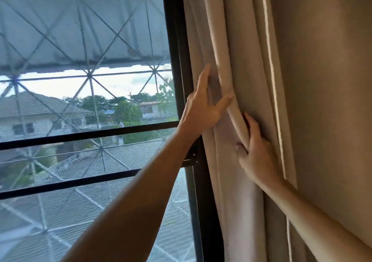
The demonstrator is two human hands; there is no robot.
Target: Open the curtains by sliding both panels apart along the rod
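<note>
Beige curtain panel (pixel 237 60) hangs bunched in vertical folds against the right edge of the window (pixel 86 104), just past the black window frame (pixel 179 70); its pale hem edge (pixel 271 80) runs down the panel's right side, next to the tan wall (pixel 332 80). The rod is out of view above. Left hand (pixel 203 108) reaches up from the lower left, bare forearm crossing the lower panes; palm lies flat on the curtain's left folds, fingers spread and extended upward, index tip highest, thumb angled right along a fold. It presses on the fabric and closes around nothing. Right hand (pixel 255 151) sits lower and to the right, forearm coming in from the lower right corner; fingers point up along a thick fold, thumb tucked behind that fold on its left side, so the fold is pinched loosely between thumb and fingers. The two hands are near each other, apart, with one ridge of cloth between them. Through the window: diagonal security grille (pixel 90 80), a grey awning (pixel 80 30) across the top, rooftops and trees below it.
</note>
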